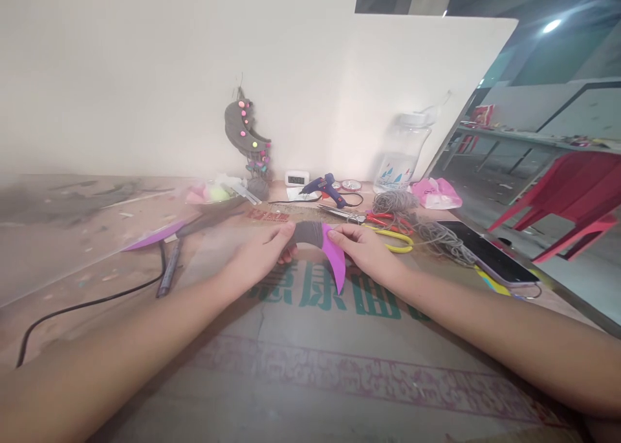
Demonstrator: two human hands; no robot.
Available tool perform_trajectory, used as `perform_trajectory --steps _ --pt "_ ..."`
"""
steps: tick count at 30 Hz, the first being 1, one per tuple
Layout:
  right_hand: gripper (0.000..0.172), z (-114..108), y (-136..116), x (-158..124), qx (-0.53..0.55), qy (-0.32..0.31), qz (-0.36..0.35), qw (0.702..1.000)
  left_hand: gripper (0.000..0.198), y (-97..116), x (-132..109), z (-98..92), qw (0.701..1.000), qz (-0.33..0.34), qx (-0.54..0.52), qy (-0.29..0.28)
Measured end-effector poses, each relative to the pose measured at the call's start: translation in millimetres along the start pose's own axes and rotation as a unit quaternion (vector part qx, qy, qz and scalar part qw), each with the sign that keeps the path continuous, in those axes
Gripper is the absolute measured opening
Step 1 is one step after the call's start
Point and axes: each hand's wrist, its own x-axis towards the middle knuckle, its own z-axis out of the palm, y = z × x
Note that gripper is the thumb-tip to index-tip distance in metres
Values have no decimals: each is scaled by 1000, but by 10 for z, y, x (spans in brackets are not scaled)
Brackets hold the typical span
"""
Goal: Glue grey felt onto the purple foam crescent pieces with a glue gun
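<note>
Left hand: fingers [286,252] pinched on the grey yarn wrap [309,234], apparently keeping its turns from slipping.
Right hand [358,244]: thumb and fingers narrowed on the bare purple part, probably steadying it.
Purple crescent [334,262]: between the two hands, one tip pointing down just left of the right hand.
Yarn skein [395,202]: beyond the right hand, likely kept within reach, as are the red-handled scissors [376,218].
Glue gun [324,187]: beyond both hands, perhaps parked to leave working room.
Surface: printed sheet [301,346] beneath the hands, green characters on it.
Room: pale panel [315,74] beyond the hands; red chair [567,187] well right of the right hand.
</note>
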Motion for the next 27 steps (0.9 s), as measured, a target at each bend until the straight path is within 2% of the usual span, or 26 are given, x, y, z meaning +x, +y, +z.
perform_trajectory --steps 3,8,11,15,18,21,24,27 --pt "32 3 -3 -2 15 9 8 1000 51 68 25 -45 999 -33 -20 -16" --pt "32 6 -34 -8 24 7 18 1000 53 235 98 -209 990 -82 -61 -101" --pt "33 10 -48 -14 29 9 21 999 50 337 121 -349 988 -75 44 -127" --pt "32 13 -35 -13 40 4 27 999 39 445 117 -483 960 -42 230 -154" --pt "32 10 -26 -10 43 2 30 999 36 480 127 -493 941 10 309 -135" --pt "33 2 -28 -8 50 9 22 998 34 482 176 -440 937 54 332 -92" --pt "34 -17 -19 -1 48 17 4 999 31 444 233 -353 955 85 285 -11" --pt "35 -46 11 14 27 -1 -8 1000 34 357 243 -255 966 89 234 56"
